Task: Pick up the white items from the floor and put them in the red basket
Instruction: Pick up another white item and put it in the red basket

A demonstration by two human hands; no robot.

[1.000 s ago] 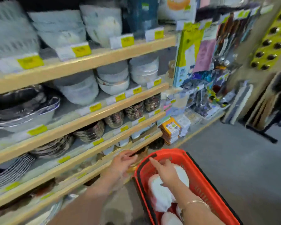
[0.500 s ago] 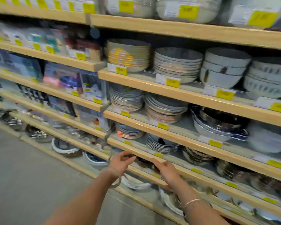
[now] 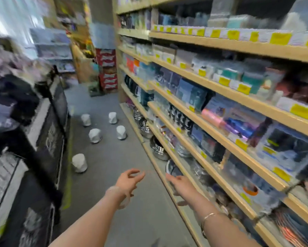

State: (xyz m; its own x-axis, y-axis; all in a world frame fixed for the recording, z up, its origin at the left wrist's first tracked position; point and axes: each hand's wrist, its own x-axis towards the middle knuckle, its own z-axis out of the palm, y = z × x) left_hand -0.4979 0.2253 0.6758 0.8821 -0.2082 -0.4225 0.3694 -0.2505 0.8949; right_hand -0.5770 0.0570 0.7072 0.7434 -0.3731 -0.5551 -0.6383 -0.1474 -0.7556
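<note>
Ahead, a shop aisle with a grey floor (image 3: 132,202) runs from near to far. Both of the person's bare forearms reach forward above it. The left hand (image 3: 128,179) hovers over the floor with its fingers loosely curled and apart, holding nothing; a pale bangle (image 3: 122,196) circles that wrist. The right hand (image 3: 180,182) is stretched forward beside the lowest wooden shelf edge (image 3: 169,189), fingers fairly straight and slightly spread, also empty; a thin gold bracelet (image 3: 207,217) sits on its wrist.

Five white items stand on the floor, well apart from both hands. The nearest white item (image 3: 79,163) stands at left, close to a dark display rack (image 3: 48,139). Farther off, four more form a loose square: near left (image 3: 95,135), near right (image 3: 121,132), far left (image 3: 85,119) and far right (image 3: 112,118).

At right, tiered wooden shelving (image 3: 238,97) carries boxed goods and yellow price labels (image 3: 224,81), with metal bowls (image 3: 157,148) on the bottom tier. Stacked red cartons (image 3: 107,68) stand at the far end. The picture is blurred, so finer detail cannot be told.
</note>
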